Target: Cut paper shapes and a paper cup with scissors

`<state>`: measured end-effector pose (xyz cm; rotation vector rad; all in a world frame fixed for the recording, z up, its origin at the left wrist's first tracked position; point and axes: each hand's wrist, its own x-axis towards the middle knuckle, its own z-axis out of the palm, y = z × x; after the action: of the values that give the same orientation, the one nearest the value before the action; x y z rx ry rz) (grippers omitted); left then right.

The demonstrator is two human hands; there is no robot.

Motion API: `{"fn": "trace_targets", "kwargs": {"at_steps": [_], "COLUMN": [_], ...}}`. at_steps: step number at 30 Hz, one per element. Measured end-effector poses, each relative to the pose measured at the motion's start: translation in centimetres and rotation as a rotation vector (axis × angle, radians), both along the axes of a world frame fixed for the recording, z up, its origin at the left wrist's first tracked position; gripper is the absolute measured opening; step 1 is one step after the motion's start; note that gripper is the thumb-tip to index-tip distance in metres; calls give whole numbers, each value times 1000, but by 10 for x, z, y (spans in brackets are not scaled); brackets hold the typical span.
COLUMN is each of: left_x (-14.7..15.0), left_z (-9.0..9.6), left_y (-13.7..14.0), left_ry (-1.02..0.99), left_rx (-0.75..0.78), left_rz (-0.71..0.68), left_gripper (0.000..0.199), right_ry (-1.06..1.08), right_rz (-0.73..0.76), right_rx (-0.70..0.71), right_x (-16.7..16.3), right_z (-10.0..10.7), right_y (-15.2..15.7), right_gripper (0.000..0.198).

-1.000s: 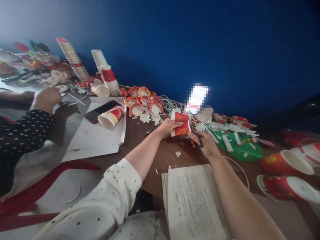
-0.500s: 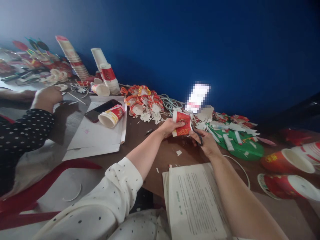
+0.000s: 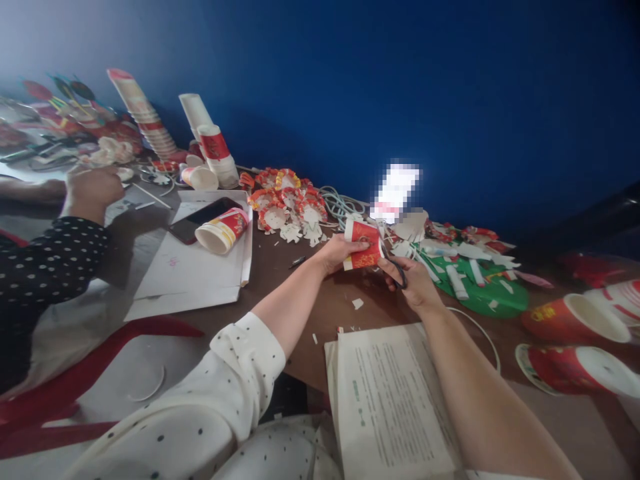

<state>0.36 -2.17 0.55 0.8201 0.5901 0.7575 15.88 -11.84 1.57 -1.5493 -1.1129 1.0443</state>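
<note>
A red and white paper cup (image 3: 361, 241) is held above the brown table, its printed side turned up. My left hand (image 3: 337, 255) is closed round its left part, thumb on the red print. Scissors (image 3: 399, 272) with dark handles are in my right hand (image 3: 411, 279), fingers in the loops. Their blades meet the cup's right edge and are mostly hidden. Small white paper scraps (image 3: 357, 303) lie on the table below. Behind my left hand is a heap of cut red and white paper pieces (image 3: 290, 203).
An open booklet (image 3: 390, 400) lies in front of me. To the left, a white folder (image 3: 187, 280) bears a phone (image 3: 205, 220) and paper cups (image 3: 223, 231). Cup stacks (image 3: 145, 117) stand by the wall. A green disc (image 3: 493, 293) and more cups (image 3: 575, 320) lie right. A co-worker's hand (image 3: 95, 190) is far left.
The whole view has shifted very slightly. My hands, the cup and the scissors keep nearly the same pose. The co-worker's hand has moved a little.
</note>
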Motion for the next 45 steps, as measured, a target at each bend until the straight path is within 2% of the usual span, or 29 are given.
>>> {"fn": "trace_targets", "kwargs": {"at_steps": [11, 22, 28, 35, 45], "left_x": [-5, 4, 4, 3, 4], "left_z": [-2, -10, -7, -2, -3], "left_y": [7, 4, 3, 1, 2], "left_ry": [14, -13, -3, 13, -4], "left_rx": [32, 36, 30, 2, -13], "left_rz": [-27, -80, -69, -50, -35], "left_gripper": [33, 29, 25, 15, 17], "right_ry": [13, -35, -56, 3, 35], "right_rz": [43, 3, -15, -12, -17], "right_rx": [-14, 6, 9, 22, 17], "right_x": [7, -2, -3, 1, 4], "right_z": [-3, 2, 4, -4, -11], "right_y": [1, 0, 0, 2, 5], "right_gripper": [44, 44, 44, 42, 44]}}
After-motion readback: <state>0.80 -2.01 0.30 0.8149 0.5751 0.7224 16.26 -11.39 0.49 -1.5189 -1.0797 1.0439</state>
